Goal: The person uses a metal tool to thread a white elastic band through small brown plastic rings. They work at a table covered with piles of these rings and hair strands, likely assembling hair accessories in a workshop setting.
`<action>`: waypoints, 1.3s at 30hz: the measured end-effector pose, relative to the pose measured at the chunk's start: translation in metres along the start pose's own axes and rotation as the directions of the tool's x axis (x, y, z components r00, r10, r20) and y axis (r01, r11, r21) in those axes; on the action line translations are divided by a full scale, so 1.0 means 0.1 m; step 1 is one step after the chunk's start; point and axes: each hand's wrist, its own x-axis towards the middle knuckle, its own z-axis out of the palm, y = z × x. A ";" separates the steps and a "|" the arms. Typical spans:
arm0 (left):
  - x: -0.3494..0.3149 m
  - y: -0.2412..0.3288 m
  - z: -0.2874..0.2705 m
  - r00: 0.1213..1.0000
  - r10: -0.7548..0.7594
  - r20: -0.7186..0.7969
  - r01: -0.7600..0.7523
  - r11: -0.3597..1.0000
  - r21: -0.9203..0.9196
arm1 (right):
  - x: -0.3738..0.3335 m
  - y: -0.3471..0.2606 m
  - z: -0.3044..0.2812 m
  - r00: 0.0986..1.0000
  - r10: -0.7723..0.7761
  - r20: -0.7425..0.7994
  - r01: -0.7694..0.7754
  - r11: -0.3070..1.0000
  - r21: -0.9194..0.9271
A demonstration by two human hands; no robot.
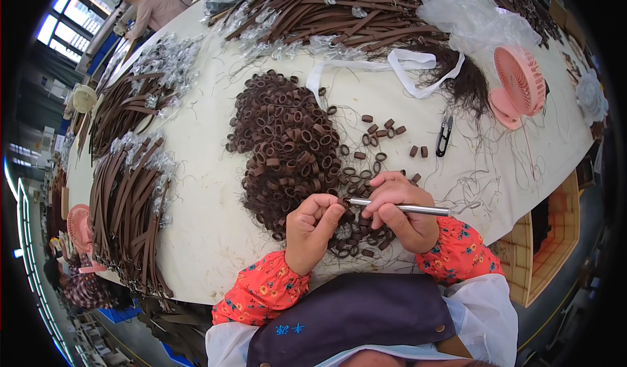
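My right hand (pixel 401 213) is closed around a slim silver pen-shaped tool (pixel 418 209), its tip pointing left at my left hand. Thumb and forefinger of my left hand (pixel 312 231) are pinched on a small brown loop (pixel 345 203), mostly hidden by the fingers; the tool's tip meets it or is very close. Left of and beyond my hands lies a big heap of brown strap loops (pixel 287 145) tangled with dark threads. Loose brown loops (pixel 356 239) lie scattered beneath and between my hands, with several more (pixel 385 130) farther off.
Black thread snips (pixel 445 133) lie at the right, near a pink fan (pixel 519 83). Brown straps (pixel 353 14) with clear plastic cover the table's far side; more strap bundles (pixel 127 203) lie left. White tape (pixel 418 73) curls beyond the loops. A person (pixel 157 7) works at far left.
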 end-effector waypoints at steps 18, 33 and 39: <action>0.12 0.18 -0.04 0.847 0.327 0.419 -0.492 0.184 0.851 | 0.00 -0.01 -0.11 0.987 0.071 -0.143 -0.064 0.997 0.051; 0.14 0.07 -0.05 0.839 0.337 0.427 -0.538 0.400 0.742 | 0.02 0.00 -0.11 0.996 0.041 -0.076 -0.043 0.999 -0.022; 0.06 0.05 -0.12 0.952 0.093 0.290 -0.212 0.886 0.413 | 0.10 0.02 0.00 0.991 -0.067 0.119 0.099 0.951 -0.292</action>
